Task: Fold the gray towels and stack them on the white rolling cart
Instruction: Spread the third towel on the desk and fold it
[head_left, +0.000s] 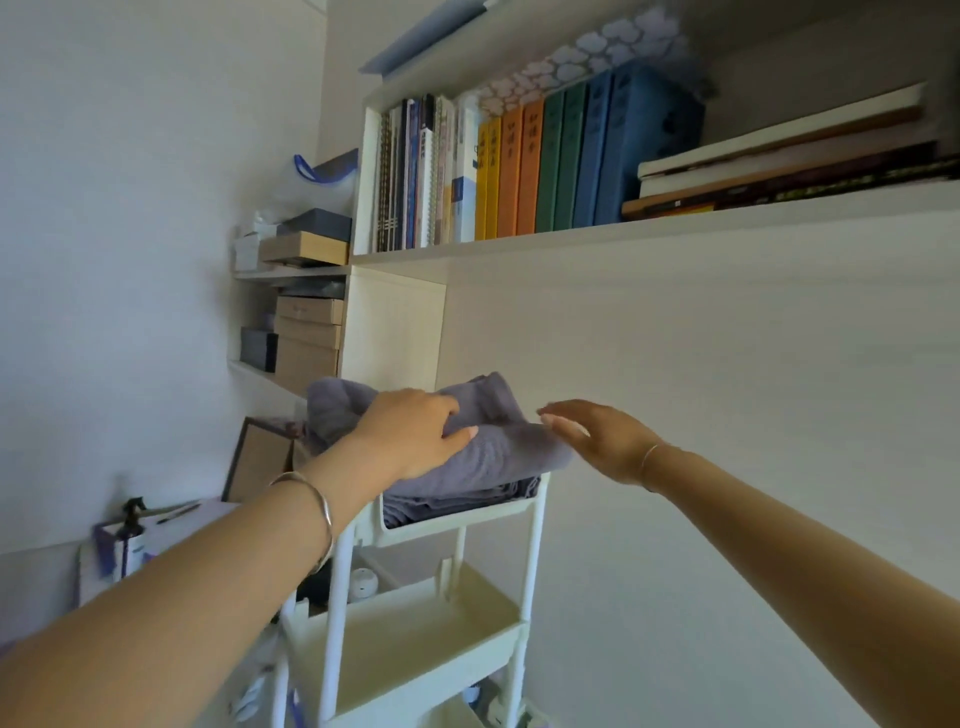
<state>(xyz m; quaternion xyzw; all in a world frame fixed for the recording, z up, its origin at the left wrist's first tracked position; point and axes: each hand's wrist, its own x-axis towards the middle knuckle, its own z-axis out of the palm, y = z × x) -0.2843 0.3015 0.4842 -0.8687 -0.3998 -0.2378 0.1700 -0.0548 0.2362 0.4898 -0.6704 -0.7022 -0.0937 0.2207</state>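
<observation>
A pile of folded gray towels (498, 452) lies in the top tray of the white rolling cart (452, 519), at the middle of the head view. My left hand (410, 431) rests on top of the pile, fingers curled into the upper towel and thumb pressed along its fold. My right hand (592, 436) hovers at the pile's right end with its fingers straight, the fingertips at the towel's edge; contact is unclear. The lower towels sit partly hidden inside the tray.
The cart has an empty middle tray (415, 629) below. A white wall stands right behind it. Above hangs a shelf of books (519, 171). Stacked boxes (306, 338) fill shelves at the left, and a dark spray bottle (130, 525) stands lower left.
</observation>
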